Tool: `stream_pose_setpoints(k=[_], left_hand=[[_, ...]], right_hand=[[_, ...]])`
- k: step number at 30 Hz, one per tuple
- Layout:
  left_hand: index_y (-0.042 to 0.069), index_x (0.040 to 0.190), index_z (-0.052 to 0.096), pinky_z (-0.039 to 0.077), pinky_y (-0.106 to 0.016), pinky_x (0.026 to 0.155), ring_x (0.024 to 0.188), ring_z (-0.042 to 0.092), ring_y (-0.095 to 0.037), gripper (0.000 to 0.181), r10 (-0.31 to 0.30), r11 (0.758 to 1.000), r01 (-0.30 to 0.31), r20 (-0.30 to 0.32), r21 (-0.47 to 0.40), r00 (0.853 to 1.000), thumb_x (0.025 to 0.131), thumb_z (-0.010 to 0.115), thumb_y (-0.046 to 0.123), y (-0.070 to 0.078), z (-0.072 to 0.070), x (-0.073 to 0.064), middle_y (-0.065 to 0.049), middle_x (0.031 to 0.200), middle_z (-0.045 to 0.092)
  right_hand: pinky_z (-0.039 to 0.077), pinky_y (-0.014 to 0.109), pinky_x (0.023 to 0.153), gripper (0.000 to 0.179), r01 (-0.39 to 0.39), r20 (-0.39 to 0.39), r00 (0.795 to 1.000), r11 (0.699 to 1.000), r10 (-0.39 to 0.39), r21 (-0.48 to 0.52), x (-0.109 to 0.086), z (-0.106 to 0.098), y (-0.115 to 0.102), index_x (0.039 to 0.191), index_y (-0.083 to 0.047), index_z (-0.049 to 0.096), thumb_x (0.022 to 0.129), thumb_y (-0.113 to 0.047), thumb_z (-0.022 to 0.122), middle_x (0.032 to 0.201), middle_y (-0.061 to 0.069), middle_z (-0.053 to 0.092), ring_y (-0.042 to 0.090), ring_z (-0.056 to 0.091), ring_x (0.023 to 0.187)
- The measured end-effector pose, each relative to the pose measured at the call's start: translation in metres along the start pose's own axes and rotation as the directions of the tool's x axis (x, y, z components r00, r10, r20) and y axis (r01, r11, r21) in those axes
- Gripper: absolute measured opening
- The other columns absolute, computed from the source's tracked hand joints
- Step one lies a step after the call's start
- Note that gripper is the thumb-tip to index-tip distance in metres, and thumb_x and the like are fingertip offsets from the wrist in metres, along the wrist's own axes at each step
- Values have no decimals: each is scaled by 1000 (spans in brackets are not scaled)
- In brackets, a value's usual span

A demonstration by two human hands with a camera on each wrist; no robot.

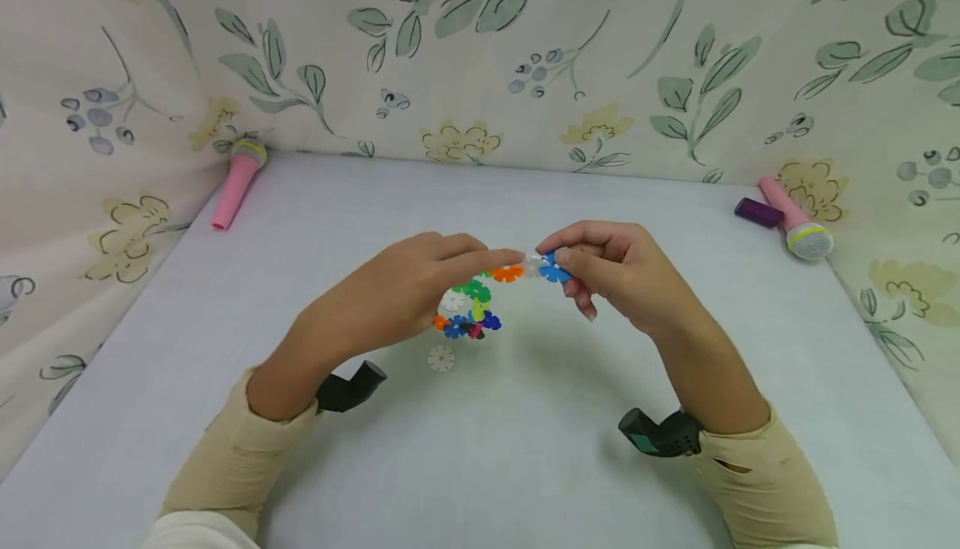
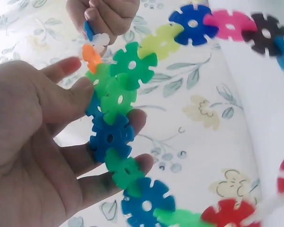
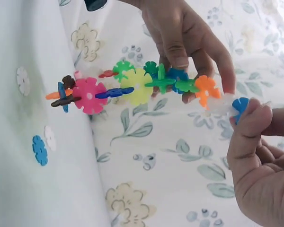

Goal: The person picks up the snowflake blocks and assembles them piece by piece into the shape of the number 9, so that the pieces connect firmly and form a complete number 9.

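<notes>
My left hand (image 1: 408,286) holds a chain of flower-shaped interlocking plastic discs; in the left wrist view its thumb presses near a green disc (image 2: 132,65). The other fingers lie behind the chain, which loops down in blue, green, red, pink and yellow discs. My right hand (image 1: 626,278) pinches a blue disc (image 1: 553,268) between thumb and fingers. That disc meets a white disc (image 3: 219,106) beside an orange disc (image 3: 208,92) at the chain's end. How deep the blue and white slots interlock is hidden by my fingertips.
A loose white disc (image 1: 442,358) lies on the white table (image 1: 480,466), and the right wrist view also shows a loose blue disc (image 3: 39,150). A pink toy microphone (image 1: 237,187) lies back left, another (image 1: 783,203) back right against a purple block (image 1: 759,212). Floral cloth (image 1: 480,74) stands behind.
</notes>
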State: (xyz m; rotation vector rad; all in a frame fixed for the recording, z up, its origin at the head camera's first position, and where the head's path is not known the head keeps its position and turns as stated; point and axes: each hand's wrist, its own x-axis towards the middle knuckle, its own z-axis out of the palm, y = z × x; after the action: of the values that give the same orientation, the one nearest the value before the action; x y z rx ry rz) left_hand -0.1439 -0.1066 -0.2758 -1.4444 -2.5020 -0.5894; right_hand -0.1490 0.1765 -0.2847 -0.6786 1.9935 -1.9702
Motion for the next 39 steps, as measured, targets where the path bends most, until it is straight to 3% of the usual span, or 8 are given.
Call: stream_pose_setpoints(k=[5, 9, 16, 21, 24, 28, 33, 39], left_hand=[[17, 157, 31, 49, -26, 73, 78, 52, -11, 62, -120, 982, 131, 85, -135, 989, 101, 52, 2, -5, -4, -1, -1, 124, 56], [16, 159, 24, 48, -31, 89, 89, 53, -11, 58, -205, 937, 235, 137, -259, 969, 105, 45, 16, -13, -7, -3, 0, 139, 45], [5, 147, 32, 52, -41, 87, 105, 57, -21, 51, -251, 830, 270, 105, -488, 962, 99, 50, 7, -33, -17, -7, -8, 128, 51], [3, 131, 42, 54, -40, 86, 105, 58, -24, 39, -262, 781, 254, 69, -571, 963, 93, 47, -4, -42, -19, -10, -9, 117, 55], [3, 129, 47, 53, -35, 79, 98, 58, -23, 39, -225, 785, 228, 78, -576, 971, 91, 42, -7, -45, -19, -10, -9, 108, 58], [4, 129, 48, 47, -35, 73, 90, 53, -23, 38, -193, 789, 231, 127, -569, 973, 92, 39, -3, -47, -18, -8, -9, 101, 55], [5, 136, 46, 46, -40, 80, 101, 51, -24, 44, -193, 775, 249, 158, -581, 968, 93, 37, 0, -49, -17, -9, -9, 111, 54], [8, 141, 46, 48, -42, 86, 110, 49, -22, 48, -150, 796, 227, 180, -561, 972, 93, 51, 8, -49, -12, -9, -6, 124, 51]], right_hand=[[53, 28, 53, 24, 43, -39, 998, 998, -41, 54, 4, 2, 3, 123, 2, 62, 105, -10, 52, 75, 13, 61, 23, 56, 62], [53, 29, 55, 31, 38, -85, 996, 995, -30, 95, 10, 2, 13, 128, -1, 57, 108, -23, 47, 81, 14, 62, 25, 56, 63], [53, 31, 56, 23, -106, 20, 994, 974, 112, -199, 24, 2, 47, 123, -2, 61, 104, -12, 50, 87, 19, 63, 28, 57, 67], [52, 34, 59, 18, -115, 238, 937, 867, 257, -485, 29, 11, 69, 114, -5, 65, 102, -7, 51, 87, 16, 66, 23, 58, 66], [52, 33, 65, 18, -32, 307, 914, 804, 264, -594, 31, 20, 78, 115, -7, 66, 100, -8, 55, 88, 7, 66, 18, 58, 72], [51, 30, 72, 29, 83, 314, 925, 693, 213, -716, 33, 31, 87, 127, -8, 63, 98, -9, 62, 97, 2, 64, 15, 57, 80], [49, 27, 69, 49, 95, 291, 905, 520, 311, -849, 32, 41, 92, 145, -15, 52, 98, -18, 66, 99, 3, 56, 15, 54, 79], [50, 28, 69, 47, 84, 253, 915, 465, 313, -881, 30, 47, 95, 142, -17, 55, 97, -18, 68, 100, 4, 58, 16, 55, 78]])
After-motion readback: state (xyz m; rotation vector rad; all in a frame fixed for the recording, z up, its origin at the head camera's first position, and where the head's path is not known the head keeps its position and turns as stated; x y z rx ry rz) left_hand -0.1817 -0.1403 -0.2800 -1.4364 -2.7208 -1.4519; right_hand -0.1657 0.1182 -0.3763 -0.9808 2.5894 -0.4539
